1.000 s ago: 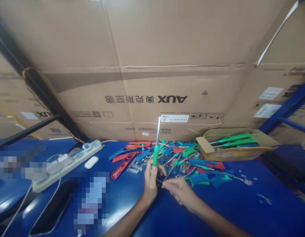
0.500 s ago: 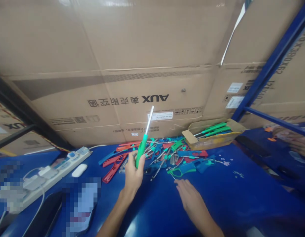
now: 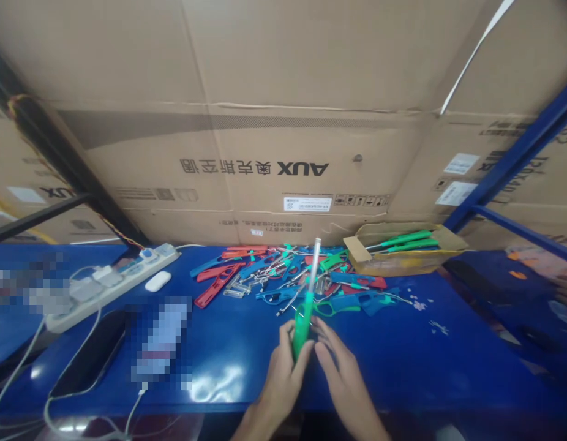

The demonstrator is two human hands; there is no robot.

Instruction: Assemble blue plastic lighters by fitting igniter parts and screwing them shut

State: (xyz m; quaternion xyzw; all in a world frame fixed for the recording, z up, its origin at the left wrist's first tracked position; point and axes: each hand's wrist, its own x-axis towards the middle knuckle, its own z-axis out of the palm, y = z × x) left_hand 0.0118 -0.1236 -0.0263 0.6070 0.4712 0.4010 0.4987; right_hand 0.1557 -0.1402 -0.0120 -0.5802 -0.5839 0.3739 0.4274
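Observation:
A green long-nosed lighter with a silver metal tube stands nearly upright in my left hand, whose fingers are wrapped round its handle. Close beside it on the right is my right hand, its fingertips at the lighter's far side. A thin metal rod crosses by the handle and runs to the right fingertips, which seem pinched on it; the lighter partly hides them. Beyond both hands lies a pile of lighter parts: red handle shells, blue shells, a green shell and metal tubes with wires.
Behind the pile, a small open carton holds several green lighters. On the left are a power strip, a white earbud case, a black phone-like object and a blurred-out phone. A large cardboard sheet walls the back.
My left hand has brought the green lighter down and right, nearer to me. My right hand has come alongside it with the thin rod. The view has shifted.

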